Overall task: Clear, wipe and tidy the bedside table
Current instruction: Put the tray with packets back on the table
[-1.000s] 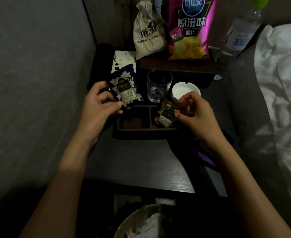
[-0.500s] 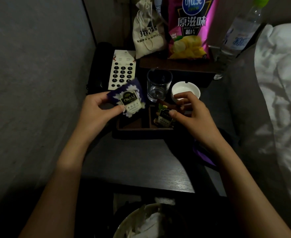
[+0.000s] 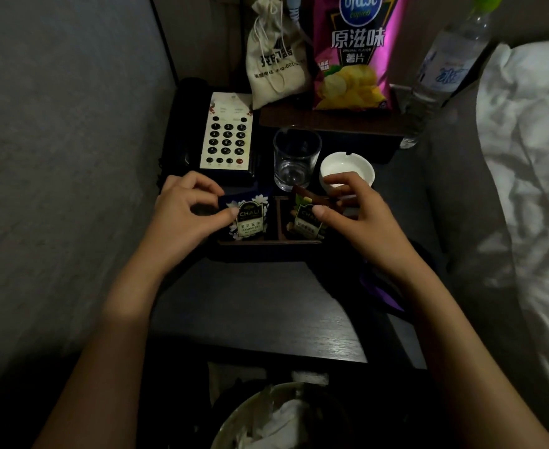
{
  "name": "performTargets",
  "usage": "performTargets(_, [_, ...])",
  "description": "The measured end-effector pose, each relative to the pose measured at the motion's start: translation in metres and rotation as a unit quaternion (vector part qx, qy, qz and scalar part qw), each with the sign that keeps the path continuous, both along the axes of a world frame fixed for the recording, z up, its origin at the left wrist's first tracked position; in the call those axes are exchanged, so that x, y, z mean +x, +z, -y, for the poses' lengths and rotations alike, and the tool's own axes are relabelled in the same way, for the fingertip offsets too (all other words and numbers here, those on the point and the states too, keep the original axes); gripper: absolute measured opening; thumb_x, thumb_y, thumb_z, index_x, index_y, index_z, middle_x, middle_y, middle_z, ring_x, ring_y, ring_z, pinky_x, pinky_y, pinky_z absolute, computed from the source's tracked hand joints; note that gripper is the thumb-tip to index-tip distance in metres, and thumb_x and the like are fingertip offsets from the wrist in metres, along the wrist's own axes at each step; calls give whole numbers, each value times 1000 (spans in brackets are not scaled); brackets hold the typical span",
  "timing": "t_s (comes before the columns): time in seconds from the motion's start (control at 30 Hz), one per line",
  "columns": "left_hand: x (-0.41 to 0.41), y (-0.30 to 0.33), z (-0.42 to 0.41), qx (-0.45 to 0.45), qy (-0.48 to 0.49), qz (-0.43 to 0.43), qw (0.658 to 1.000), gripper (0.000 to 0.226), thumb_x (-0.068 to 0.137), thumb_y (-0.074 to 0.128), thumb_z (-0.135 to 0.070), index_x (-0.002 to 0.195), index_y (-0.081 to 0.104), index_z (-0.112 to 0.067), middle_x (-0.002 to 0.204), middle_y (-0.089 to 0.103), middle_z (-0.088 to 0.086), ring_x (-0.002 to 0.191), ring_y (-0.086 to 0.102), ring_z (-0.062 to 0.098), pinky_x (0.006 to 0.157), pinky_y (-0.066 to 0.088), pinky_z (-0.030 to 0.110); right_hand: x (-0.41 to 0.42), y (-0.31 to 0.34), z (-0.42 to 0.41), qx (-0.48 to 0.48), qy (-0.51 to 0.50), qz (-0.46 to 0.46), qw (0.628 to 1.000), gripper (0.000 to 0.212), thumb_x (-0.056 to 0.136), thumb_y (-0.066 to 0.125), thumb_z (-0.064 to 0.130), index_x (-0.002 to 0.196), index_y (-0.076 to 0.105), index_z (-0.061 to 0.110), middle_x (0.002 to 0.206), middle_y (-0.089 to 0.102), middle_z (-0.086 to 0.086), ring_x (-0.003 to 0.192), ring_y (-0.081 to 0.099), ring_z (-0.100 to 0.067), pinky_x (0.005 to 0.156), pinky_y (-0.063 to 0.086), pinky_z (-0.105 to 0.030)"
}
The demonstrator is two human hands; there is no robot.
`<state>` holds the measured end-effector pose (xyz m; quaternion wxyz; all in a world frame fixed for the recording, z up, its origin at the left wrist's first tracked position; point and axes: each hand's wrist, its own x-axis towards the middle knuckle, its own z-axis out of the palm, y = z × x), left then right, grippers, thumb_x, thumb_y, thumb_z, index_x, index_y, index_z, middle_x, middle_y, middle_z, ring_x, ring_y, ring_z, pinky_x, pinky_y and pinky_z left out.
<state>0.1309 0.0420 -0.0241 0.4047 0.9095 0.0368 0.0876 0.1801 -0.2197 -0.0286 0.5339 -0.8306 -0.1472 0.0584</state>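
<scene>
— Sitting at nine o'clock on the bedside table (image 3: 250, 315)?
— Telephone (image 3: 227, 137), lying flat. Just below it, left hand (image 3: 182, 215) pinching the blue tea sachet (image 3: 248, 217) between thumb and curled fingers, lowering it into the left compartment of the wooden tray (image 3: 266, 243).
— And toward three o'clock?
— Right hand (image 3: 350, 215) pinching the green tea sachet (image 3: 305, 220) over the right compartment. At twelve o'clock of the tray, glass (image 3: 295, 158) and white ashtray (image 3: 347, 171) standing side by side; chip bag (image 3: 357, 53) leaning behind.
</scene>
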Motion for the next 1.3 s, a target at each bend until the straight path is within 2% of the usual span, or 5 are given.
performTargets(0.23, [-1, 3, 1, -16, 2, 60, 998, 16, 78, 77, -28, 88, 72, -18, 105, 62, -3, 110, 51, 15, 92, 39, 22, 1, 7, 11, -5, 73, -80, 994, 83, 61, 77, 55, 136, 44, 40, 123, 51, 18, 110, 55, 8, 84, 50, -13])
performTargets(0.4, [0, -2, 4, 9, 9, 84, 996, 21, 79, 76, -24, 65, 67, -13, 96, 62, -3, 100, 52, 16, 81, 37, 19, 2, 5, 14, -66, 138, -87, 984, 101, 63, 89, 30, 145, 32, 38, 132, 43, 21, 122, 44, 12, 87, 37, 4])
performTargets(0.57, [-1, -2, 3, 21, -5, 82, 996, 14, 80, 74, -29, 81, 71, -16, 99, 62, -4, 101, 55, 17, 86, 44, 31, 3, 4, 14, -115, 141, -75, 980, 109, 64, 90, 16, 149, 24, 36, 148, 35, 6, 134, 38, -8, 110, 38, -24])
performTargets(0.83, [-9, -8, -23, -65, -100, -187, 975, 120, 45, 93, -49, 143, 25, -36, 131, 42, -14, 119, 46, 1, 92, 42, 23, 4, 1, 15, -149, 88, -19, 985, 95, 66, 87, 12, 142, 37, 35, 127, 52, 6, 107, 54, 2, 80, 43, -7])
performTargets(1.3, [-13, -9, -57, -173, -18, -31, 984, 70, 72, 75, 10, 123, 50, -31, 117, 56, -17, 102, 56, 1, 72, 53, 12, -7, -9, -40, -51, 18, 1, 999, 85, 69, 86, 15, 142, 42, 21, 121, 56, 14, 112, 53, 3, 89, 46, -7])
